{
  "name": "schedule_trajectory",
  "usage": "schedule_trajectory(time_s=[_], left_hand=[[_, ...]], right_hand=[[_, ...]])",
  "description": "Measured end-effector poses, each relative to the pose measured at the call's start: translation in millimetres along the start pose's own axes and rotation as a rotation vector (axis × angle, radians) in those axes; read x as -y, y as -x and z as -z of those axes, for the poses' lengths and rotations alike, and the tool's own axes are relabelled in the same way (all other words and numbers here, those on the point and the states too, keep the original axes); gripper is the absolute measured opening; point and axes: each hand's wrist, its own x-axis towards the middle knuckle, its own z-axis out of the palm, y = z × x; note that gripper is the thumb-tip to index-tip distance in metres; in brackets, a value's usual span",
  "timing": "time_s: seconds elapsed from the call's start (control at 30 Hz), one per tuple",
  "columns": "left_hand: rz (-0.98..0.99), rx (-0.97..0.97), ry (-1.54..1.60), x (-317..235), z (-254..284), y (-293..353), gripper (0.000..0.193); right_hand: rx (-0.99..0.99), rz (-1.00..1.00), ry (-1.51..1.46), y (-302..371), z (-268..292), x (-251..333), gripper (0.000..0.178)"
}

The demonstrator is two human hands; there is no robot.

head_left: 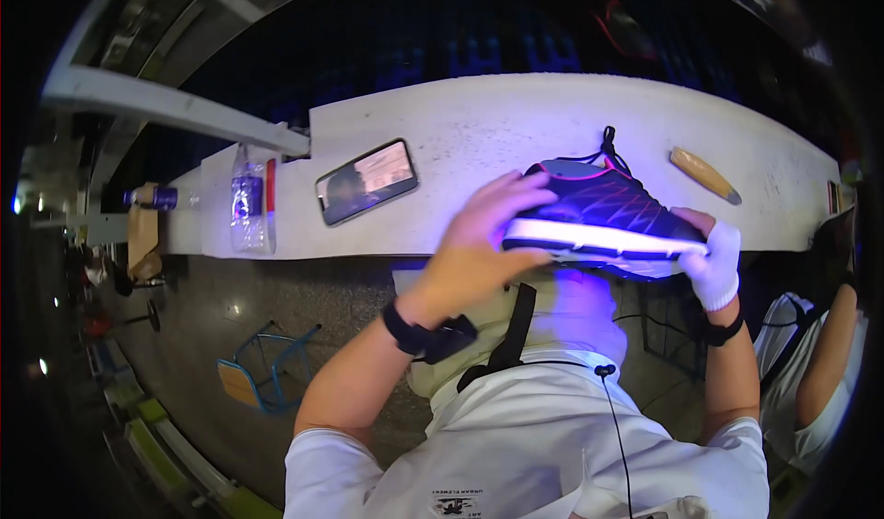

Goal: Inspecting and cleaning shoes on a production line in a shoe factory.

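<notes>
A dark sneaker (608,197) with thin red lines, a white midsole and a loop of black lace is held at the near edge of the white bench. Its sole side is tipped toward me under a violet-blue glow. My left hand (493,229), bare, is at the heel end, fingers along the collar and thumb low by the sole. Around the toe end closes my right hand (715,259), in a white glove that leaves some fingertips bare. The palm sides of both hands are partly hidden.
On the white bench (460,114) lie a phone (366,181), a clear plastic bottle (249,208) and a yellowish-handled tool (704,175). A metal beam (175,102) crosses at left. A blue-framed stool (267,372) stands on the floor; another person's arm (822,362) is at right.
</notes>
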Motion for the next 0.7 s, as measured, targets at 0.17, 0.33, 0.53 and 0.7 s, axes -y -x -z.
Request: schedule_trajectory(time_s=[0.17,0.33,0.53,0.7], left_hand=[[0.182,-0.13,0.409,-10.5,46.0,9.1,0.091],[-0.284,-0.334,-0.053,-61.3,61.0,-13.0,0.085],[-0.065,-0.288,0.197,-86.1,50.8,-20.8,0.095],[0.0,-0.176,-0.012,-78.6,65.5,-18.3,0.097]], right_hand=[[-0.097,-0.78,-1.299,-43.3,-53.0,9.1,0.06],[-0.032,0.081,-1.015,-74.2,-58.7,80.9,0.093],[0.098,0.463,-0.79,-123.4,-1.8,151.5,0.093],[0.148,0.317,-0.892,-119.2,-15.5,151.0,0.041]])
